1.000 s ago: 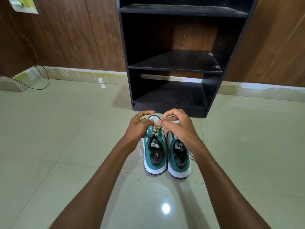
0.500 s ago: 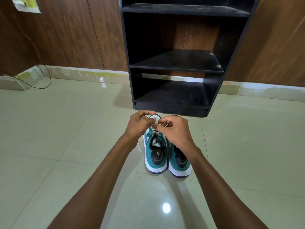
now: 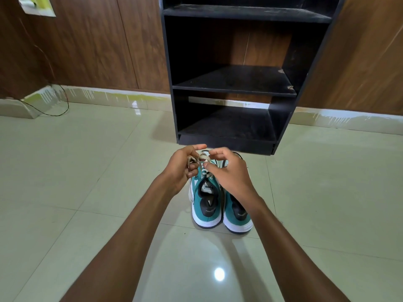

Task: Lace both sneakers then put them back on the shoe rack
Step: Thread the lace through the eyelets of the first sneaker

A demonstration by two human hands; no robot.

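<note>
Two teal sneakers with white soles stand side by side on the tiled floor, heels toward me: the left sneaker (image 3: 207, 205) and the right sneaker (image 3: 236, 216). Over the left sneaker's front, my left hand (image 3: 182, 168) pinches a loop of its beige lace (image 3: 204, 158). My right hand (image 3: 226, 171) holds the lace from the other side and covers most of the right sneaker's front. The black shoe rack (image 3: 226, 144) stands just beyond the shoes, its shelves bare.
A brown wood-panelled wall runs behind the rack. A thin black cable (image 3: 54, 110) trails along the floor at the far left near the skirting. Glossy pale floor tiles (image 3: 87, 171) surround the shoes.
Both hands have shifted slightly left and up over the left sneaker. A lace loop now shows in my left fingers, and my right hand's fingers have spread a little.
</note>
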